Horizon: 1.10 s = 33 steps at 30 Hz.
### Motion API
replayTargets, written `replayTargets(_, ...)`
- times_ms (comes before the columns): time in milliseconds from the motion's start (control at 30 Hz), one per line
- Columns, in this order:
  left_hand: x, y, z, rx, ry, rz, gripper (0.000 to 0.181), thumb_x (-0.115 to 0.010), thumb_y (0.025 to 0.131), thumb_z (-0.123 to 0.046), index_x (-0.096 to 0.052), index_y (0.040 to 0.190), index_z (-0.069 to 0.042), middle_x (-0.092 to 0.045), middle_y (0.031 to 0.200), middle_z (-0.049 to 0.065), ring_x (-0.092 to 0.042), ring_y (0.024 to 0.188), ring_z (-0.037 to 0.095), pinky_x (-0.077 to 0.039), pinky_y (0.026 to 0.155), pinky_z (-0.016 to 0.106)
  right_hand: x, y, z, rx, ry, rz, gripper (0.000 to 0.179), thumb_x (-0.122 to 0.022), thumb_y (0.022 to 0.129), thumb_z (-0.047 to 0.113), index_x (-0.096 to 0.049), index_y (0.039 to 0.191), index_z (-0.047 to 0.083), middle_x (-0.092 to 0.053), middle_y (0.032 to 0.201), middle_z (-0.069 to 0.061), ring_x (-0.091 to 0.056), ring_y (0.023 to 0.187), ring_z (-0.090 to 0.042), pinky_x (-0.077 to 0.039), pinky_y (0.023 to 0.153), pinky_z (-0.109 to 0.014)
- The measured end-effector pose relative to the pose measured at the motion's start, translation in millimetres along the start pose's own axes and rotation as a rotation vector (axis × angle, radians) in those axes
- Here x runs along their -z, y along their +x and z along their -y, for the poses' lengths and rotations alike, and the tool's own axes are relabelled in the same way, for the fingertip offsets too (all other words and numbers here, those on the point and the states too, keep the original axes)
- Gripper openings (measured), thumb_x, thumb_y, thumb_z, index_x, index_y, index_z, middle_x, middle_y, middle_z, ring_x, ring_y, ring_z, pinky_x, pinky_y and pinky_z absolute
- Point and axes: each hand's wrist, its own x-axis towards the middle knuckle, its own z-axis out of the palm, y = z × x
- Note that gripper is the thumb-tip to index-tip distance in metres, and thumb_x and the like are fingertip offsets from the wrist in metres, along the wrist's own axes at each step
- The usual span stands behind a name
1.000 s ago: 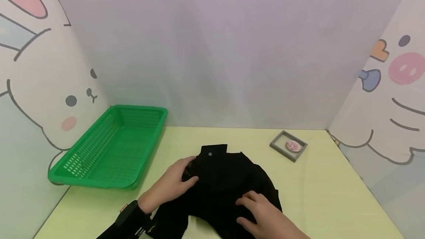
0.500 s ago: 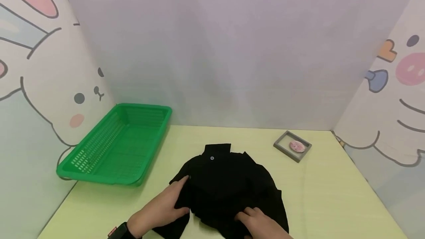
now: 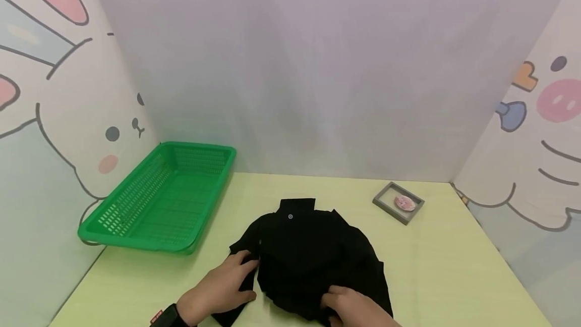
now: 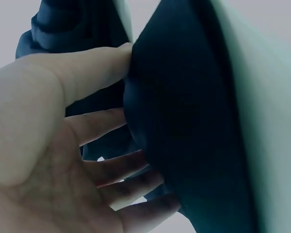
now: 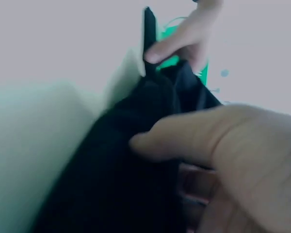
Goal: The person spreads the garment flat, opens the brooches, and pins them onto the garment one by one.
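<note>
Lying on pale table (image 3: 445, 266): black shirt (image 3: 313, 256), placed at the near middle; collar (image 3: 297, 205) turned toward the backdrop (image 3: 290, 74), one button (image 3: 290, 216) seen by it.
Left hand (image 3: 218, 289): laid across the sleeve (image 3: 230, 314) on its side; fingers spread and relaxed, cloth touched by thumb and fingertips, no firm grip shown.
Right hand (image 3: 356, 309): fingers bent, lower cloth of the shirt pinched under the thumb (fingertips partly hidden, even in the wrist view).
Cloth: judged light, soft and limp; not fragile, little slip expected, creases easily made.
Best hold: edges preferred, thumb over and fingers under, both sides taken together; sagging to be expected if lifted by one point.
Dark folds: layers cannot be told apart in the black; an extra ply could be caught by mistake.
Green basket (image 3: 168, 211): stood at left, apart from the shirt; raised rim would have to be cleared on that side.
Grey frame (image 3: 389, 211): set far right, well apart from the shirt; pink oval piece (image 3: 405, 203) seen inside, judged not in the way.
</note>
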Motion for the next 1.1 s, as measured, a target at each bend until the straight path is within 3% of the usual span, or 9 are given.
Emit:
replayTargets(67, -0.5, 0.5, 0.5, 0.002, 0.015, -0.008, 0.061, -0.082, 0.087, -0.027, -0.061, 0.140, -0.005, -0.052, 0.145, 0.022, -0.055, 0.131, 0.040, -0.056, 0.092, 0.052, 14.4, -6.4, 4.8, 0.059, 0.026, -0.072, 0.015, -0.073, 0.092, 0.003, -0.072, 0.100, 0.016, -0.062, 0.094, 0.013, -0.052, 0.079, 0.003, -0.051, 0.069, -0.021)
replayTargets(200, -1.1, 1.1, 2.6, 0.003, 0.025, -0.017, 0.060, -0.083, 0.086, -0.026, -0.062, 0.139, -0.005, -0.053, 0.143, 0.021, -0.056, 0.129, 0.039, -0.056, 0.093, 0.052, 39.2, -20.3, 6.0, 0.205, -0.026, -0.329, 0.025, -0.072, 0.089, -0.002, -0.071, 0.104, 0.019, -0.065, 0.103, 0.011, -0.058, 0.088, 0.003, -0.056, 0.072, -0.022)
replayTargets(400, -1.0, 0.5, 7.7, 0.006, 0.036, -0.061, 0.054, -0.084, 0.085, -0.025, -0.067, 0.132, -0.005, -0.057, 0.138, 0.019, -0.059, 0.123, 0.038, -0.056, 0.093, 0.053, 67.9, -35.7, -5.0, 0.261, -0.161, -0.646, 0.037, -0.076, 0.080, -0.010, -0.071, 0.102, 0.019, -0.065, 0.101, 0.015, -0.062, 0.087, 0.001, -0.053, 0.073, -0.015)
replayTargets(533, 1.6, -0.8, 12.0, -0.001, 0.026, -0.083, 0.049, -0.084, 0.085, -0.022, -0.068, 0.129, -0.006, -0.057, 0.137, 0.020, -0.060, 0.121, 0.040, -0.055, 0.093, 0.055, 84.1, -48.2, -19.3, 0.209, -0.204, -0.794, 0.043, -0.079, 0.074, -0.014, -0.072, 0.098, 0.020, -0.068, 0.097, 0.016, -0.066, 0.086, -0.003, -0.048, 0.079, -0.006)
replayTargets(633, 2.3, -0.9, 14.1, 0.003, 0.010, -0.084, 0.048, -0.083, 0.086, -0.021, -0.068, 0.129, -0.007, -0.057, 0.137, 0.021, -0.060, 0.121, 0.041, -0.054, 0.095, 0.056, 96.3, -62.6, -31.5, 0.096, -0.240, -0.887, 0.043, -0.080, 0.073, -0.013, -0.074, 0.098, 0.021, -0.071, 0.095, 0.013, -0.068, 0.086, -0.005, -0.045, 0.081, -0.003)
replayTargets(733, 1.6, 0.1, 16.0, 0.009, 0.001, -0.080, 0.047, -0.083, 0.086, -0.021, -0.068, 0.129, -0.008, -0.057, 0.138, 0.021, -0.059, 0.123, 0.042, -0.053, 0.096, 0.056, 106.8, -77.9, -44.9, -0.021, -0.251, -0.966, 0.038, -0.080, 0.074, -0.011, -0.075, 0.099, 0.018, -0.074, 0.094, 0.006, -0.064, 0.088, 0.003, -0.041, 0.080, 0.000)
replayTargets(833, 1.4, 0.4, 17.3, 0.010, 0.001, -0.082, 0.047, -0.083, 0.086, -0.021, -0.068, 0.129, -0.008, -0.057, 0.138, 0.021, -0.059, 0.123, 0.042, -0.054, 0.095, 0.056, 112.0, -90.0, -57.5, -0.138, -0.224, -0.975, 0.031, -0.079, 0.080, -0.007, -0.075, 0.100, 0.015, -0.076, 0.093, 0.000, -0.058, 0.086, 0.015, -0.041, 0.074, 0.000)
replayTargets(900, 1.4, -0.6, 16.7, 0.008, -0.005, -0.091, 0.046, -0.082, 0.087, -0.020, -0.068, 0.129, -0.008, -0.056, 0.138, 0.021, -0.059, 0.124, 0.041, -0.055, 0.092, 0.055, 111.6, -95.2, -65.5, -0.216, -0.213, -0.943, 0.025, -0.078, 0.083, -0.004, -0.075, 0.101, 0.013, -0.076, 0.091, -0.002, -0.058, 0.083, 0.014, -0.045, 0.068, -0.006)
replayTargets(1100, -0.5, -5.8, 4.0, -0.097, 0.019, -0.199, 0.033, -0.076, 0.093, -0.018, -0.070, 0.125, -0.011, -0.058, 0.137, 0.015, -0.056, 0.128, 0.034, -0.055, 0.097, 0.048, 106.0, -97.1, -85.2, -0.388, -0.179, -0.712, 0.016, -0.074, 0.089, 0.003, -0.074, 0.105, 0.006, -0.076, 0.092, -0.005, -0.071, 0.081, -0.022, -0.057, 0.066, -0.033)
